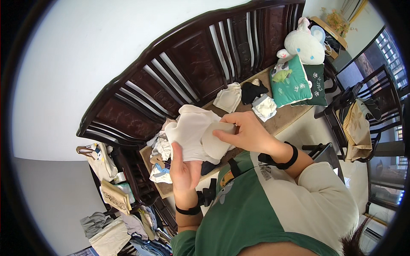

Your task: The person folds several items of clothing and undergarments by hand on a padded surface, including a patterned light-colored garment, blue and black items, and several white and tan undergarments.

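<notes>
**Both hands grip a pale garment over the bench**

Both hands hold one cream garment [194, 132] up in front of the chest, above the near edge of the dark wooden bench [179, 72]. Left hand [184, 168] pinches the lower hem between thumb and fingers; right hand [245, 132] is closed over a rounded flap of the same cloth, thumb on top. Judging by the grip, a fold is in progress: one part is already laid over the body of the piece. A next move would call for keeping both edges lined up and the cloth taut enough not to slip.

Cloth looks soft, thin and matte, with smooth rounded edges where it doubles over. Under it, at the left of the seat, lies a loose heap [160, 155] of white, blue and dark clothes, crumpled. Farther right on the seat sit small folded pieces: a cream one [228, 97], a black one [253, 91], a white one [265, 106]. Beyond them are a green cushion [290, 81] and a plush white toy [304, 45]. Bench back is carved, slatted, glossy hardwood.
</notes>
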Demonstrator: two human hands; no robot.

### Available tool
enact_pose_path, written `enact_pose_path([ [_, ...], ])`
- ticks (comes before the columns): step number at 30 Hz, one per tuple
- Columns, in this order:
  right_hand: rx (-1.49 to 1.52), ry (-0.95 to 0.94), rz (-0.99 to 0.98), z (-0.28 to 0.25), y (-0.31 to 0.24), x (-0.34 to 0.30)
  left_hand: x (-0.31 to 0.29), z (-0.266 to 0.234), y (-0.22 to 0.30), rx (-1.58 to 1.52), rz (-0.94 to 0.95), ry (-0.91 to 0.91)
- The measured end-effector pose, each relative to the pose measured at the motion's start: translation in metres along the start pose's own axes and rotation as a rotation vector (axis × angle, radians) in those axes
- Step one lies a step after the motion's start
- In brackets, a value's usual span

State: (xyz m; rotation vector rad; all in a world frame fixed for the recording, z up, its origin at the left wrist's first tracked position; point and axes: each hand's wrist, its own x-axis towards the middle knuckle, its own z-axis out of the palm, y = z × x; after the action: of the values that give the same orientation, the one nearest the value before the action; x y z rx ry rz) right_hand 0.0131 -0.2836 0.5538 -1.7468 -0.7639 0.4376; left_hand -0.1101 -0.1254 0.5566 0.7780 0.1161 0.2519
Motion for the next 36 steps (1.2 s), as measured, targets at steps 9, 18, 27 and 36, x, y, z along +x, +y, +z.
enact_pose_path([
  [9,-0.085,0.197,-0.593,0.022,0.022,0.004,-0.015,-0.010,-0.009,0.346,0.014,0.008],
  [18,0.016,0.355,-0.513,0.028,0.027,0.009,-0.015,-0.003,-0.022,0.973,0.255,-0.078],
  [27,-0.234,0.267,-0.695,0.042,0.029,0.009,0.003,0.007,-0.041,0.776,0.332,0.305],
  [36,-0.293,0.186,-0.571,0.047,0.036,0.000,0.009,0.017,-0.039,0.566,0.207,0.551],
])
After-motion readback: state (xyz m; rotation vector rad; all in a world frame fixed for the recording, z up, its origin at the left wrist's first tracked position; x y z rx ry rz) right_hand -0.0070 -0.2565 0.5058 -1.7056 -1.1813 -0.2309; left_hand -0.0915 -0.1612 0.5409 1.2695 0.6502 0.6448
